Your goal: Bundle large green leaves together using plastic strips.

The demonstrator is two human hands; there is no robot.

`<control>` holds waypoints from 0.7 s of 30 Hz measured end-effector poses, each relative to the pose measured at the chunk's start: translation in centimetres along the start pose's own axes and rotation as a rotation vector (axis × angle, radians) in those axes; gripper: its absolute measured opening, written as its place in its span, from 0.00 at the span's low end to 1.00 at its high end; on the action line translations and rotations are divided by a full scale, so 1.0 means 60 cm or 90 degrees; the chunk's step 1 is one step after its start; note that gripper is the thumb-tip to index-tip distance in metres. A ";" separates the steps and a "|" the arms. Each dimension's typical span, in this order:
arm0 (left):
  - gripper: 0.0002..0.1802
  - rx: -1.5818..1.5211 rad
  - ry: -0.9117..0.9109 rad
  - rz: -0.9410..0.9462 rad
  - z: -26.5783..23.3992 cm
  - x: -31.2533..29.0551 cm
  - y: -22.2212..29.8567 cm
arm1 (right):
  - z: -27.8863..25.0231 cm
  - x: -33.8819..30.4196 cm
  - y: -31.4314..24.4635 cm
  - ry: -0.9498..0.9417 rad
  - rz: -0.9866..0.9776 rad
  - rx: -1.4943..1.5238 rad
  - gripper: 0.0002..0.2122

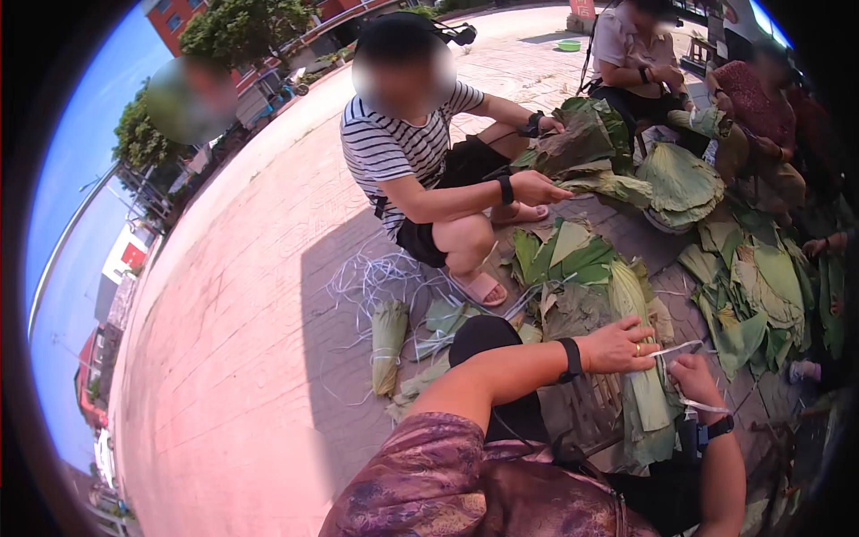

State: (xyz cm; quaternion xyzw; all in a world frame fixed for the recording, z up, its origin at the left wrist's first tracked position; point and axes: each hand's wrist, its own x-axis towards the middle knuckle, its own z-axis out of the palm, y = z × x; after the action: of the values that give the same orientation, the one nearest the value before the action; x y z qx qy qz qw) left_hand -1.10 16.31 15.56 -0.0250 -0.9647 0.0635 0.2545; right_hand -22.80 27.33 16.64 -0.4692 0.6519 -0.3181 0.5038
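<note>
A long bundle of folded pale-green leaves (646, 403), which look like lotus leaves, stands in front of my knees. My left hand (617, 346) lies across its upper part, fingers curled and pinching a white plastic strap (677, 348). To the right of the bundle, my right hand (695, 379) is closed in a fist on the same strap, which runs taut between both hands. A loose length of it trails over my right wrist. The part of the strap behind the bundle is hidden.
A tied leaf bundle (388, 347) and tangled white straps (380, 277) lie on the paving to the left. Opposite, a person in a striped shirt (407, 148) holds leaves. Leaf piles (761, 286) spread at right, near other seated people. A green basin (568, 45) sits farther back.
</note>
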 end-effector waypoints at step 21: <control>0.17 -0.444 -0.045 -0.397 0.060 -0.056 0.077 | 0.116 0.013 -0.031 0.015 -0.113 -0.425 0.08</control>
State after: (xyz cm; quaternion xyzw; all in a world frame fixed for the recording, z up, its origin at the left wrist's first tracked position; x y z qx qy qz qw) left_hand 0.13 20.23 10.19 0.1842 -0.8981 -0.3429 0.2046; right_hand -15.65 26.38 15.97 -0.6594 0.6824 -0.1349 0.2851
